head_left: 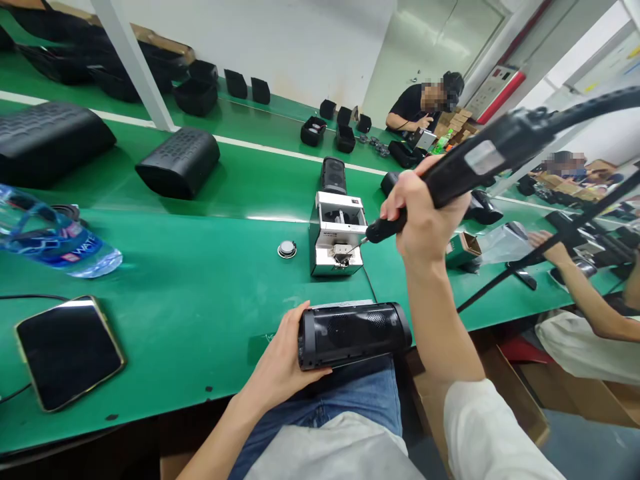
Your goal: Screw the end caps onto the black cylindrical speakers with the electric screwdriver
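My left hand [285,357] grips the left end of a black speaker housing [355,335], which lies on its side at the table's front edge, over my lap. Raised on the right, my right hand [425,207] is wrapped round a black electric screwdriver [465,163] with a cable at its top. Its thin bit slants down to the front of a small white and dark screw feeder [337,233] and meets it near the pick-up slot. Whether a screw sits on the tip is too small to tell. A round silver part [287,249] rests left of the feeder.
On the left are a water bottle [60,233], a phone [70,353] and black housings [180,162]. Another black speaker [333,176] stands behind the feeder. A dark pole [540,250] slants across the right, near a co-worker's arm [585,287]. Another person [420,107] sits across the table.
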The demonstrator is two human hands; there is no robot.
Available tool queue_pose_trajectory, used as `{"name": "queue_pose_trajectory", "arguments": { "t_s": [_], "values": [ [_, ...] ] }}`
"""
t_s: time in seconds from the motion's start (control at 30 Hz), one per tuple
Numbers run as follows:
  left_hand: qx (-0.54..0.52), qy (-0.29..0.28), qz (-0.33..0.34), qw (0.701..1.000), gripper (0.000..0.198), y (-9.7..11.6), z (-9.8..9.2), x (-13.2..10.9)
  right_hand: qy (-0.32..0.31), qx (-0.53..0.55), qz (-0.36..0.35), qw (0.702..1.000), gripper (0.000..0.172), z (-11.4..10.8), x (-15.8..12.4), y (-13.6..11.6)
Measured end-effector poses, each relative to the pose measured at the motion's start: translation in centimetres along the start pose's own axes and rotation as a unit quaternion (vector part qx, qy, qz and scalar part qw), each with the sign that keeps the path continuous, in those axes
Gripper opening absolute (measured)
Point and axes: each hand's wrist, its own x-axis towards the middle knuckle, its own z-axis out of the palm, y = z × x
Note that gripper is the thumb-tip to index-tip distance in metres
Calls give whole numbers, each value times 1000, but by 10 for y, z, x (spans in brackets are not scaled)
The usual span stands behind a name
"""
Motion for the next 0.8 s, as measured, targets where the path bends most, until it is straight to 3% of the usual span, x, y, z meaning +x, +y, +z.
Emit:
{"name": "queue_pose_trajectory", "arguments": {
  "t_s": [0.13, 0.27, 0.5, 0.8],
  "values": [
    [-4, -8, -3, 1000, 125, 2, -1, -1, -6, -27, 52, 998, 22, 11, -8, 24],
    [-7, -16, -7, 1000, 125, 4, -2, -1, -9, -31, 115, 993, 29, 11, -13, 27],
    [-12, -15, -7, 1000, 124, 4, -3, 2, -12, -58, 43, 997, 36, 7, -10, -3],
    [-13, -21, -9, 1000, 123, 5, -3, 0, -38, -90, 45, 994, 36, 9, -8, 19]
  ]
}}
